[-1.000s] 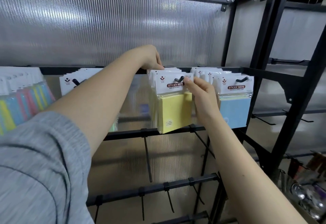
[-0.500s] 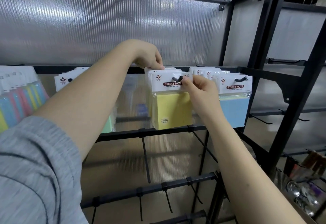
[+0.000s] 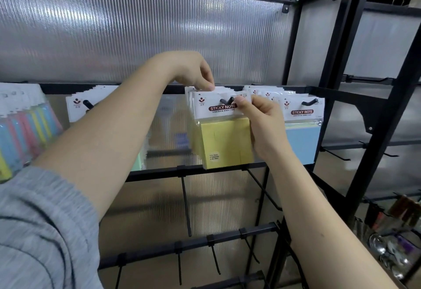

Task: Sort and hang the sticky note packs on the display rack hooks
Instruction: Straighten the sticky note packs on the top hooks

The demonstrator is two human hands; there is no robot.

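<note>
step: seating pack | right hand (image 3: 262, 124) pinches the yellow sticky note pack's white header card (image 3: 222, 106) beside the black metal hook (image 3: 226, 101), steadying it | left hand (image 3: 193, 74) pinches cards behind that hook, aligning the stack

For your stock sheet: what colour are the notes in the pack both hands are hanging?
Yellow pack, clearest in the head view.

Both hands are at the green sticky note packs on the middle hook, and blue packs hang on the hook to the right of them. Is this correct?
Not quite: the head view shows the packs on the middle hook are yellow sticky note packs, not green. The left hand and right hand are both at them, and the blue packs hang to their right.
</note>
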